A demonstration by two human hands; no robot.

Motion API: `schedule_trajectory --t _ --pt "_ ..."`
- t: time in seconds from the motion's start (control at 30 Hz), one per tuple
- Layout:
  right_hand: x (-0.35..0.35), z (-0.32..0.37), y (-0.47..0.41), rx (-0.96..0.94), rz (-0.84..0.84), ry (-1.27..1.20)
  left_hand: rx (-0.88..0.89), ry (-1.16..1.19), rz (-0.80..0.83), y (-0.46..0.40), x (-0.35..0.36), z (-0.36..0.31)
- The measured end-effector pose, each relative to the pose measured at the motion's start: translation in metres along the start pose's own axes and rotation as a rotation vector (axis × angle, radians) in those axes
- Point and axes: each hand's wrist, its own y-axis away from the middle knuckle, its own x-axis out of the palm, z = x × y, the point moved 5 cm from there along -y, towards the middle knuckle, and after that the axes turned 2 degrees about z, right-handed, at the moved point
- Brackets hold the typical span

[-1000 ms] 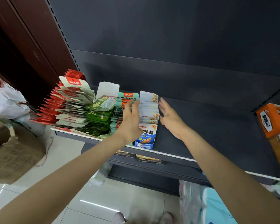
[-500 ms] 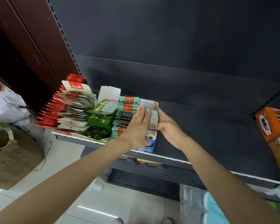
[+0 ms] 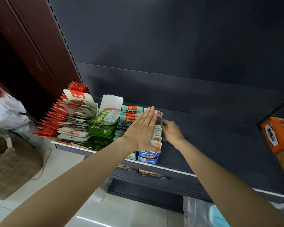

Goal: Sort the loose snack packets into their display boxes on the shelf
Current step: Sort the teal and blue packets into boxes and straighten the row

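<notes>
While the row of white packets [image 3: 157,133] runs front to back in the blue box [image 3: 147,157] at the shelf's [image 3: 203,145] front edge, it is flanked: left hand [image 3: 142,130] flat and empty, right hand [image 3: 171,132] blurred, grip indiscernible.

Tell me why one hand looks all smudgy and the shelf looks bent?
Head view: the right hand is smeared with motion blur beside the white packets, while the left hand lying flat over them looks sharp; the wide lens curves the shelf edge, and ceiling light glares off the floor.
</notes>
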Motion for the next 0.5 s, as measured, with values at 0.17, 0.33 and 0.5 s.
schedule_trajectory --t 0.17,0.33,0.5 --pt "-0.004 0.008 -0.002 0.037 0.009 0.131 0.017 -0.003 0.032 0.001 0.001 -0.001" --pt "-0.009 0.002 0.002 0.068 0.017 0.110 -0.020 0.014 -0.064 0.001 -0.001 0.000" --pt "-0.017 0.007 0.010 -0.066 0.012 -0.013 -0.088 0.023 -0.041 0.004 0.004 0.004"
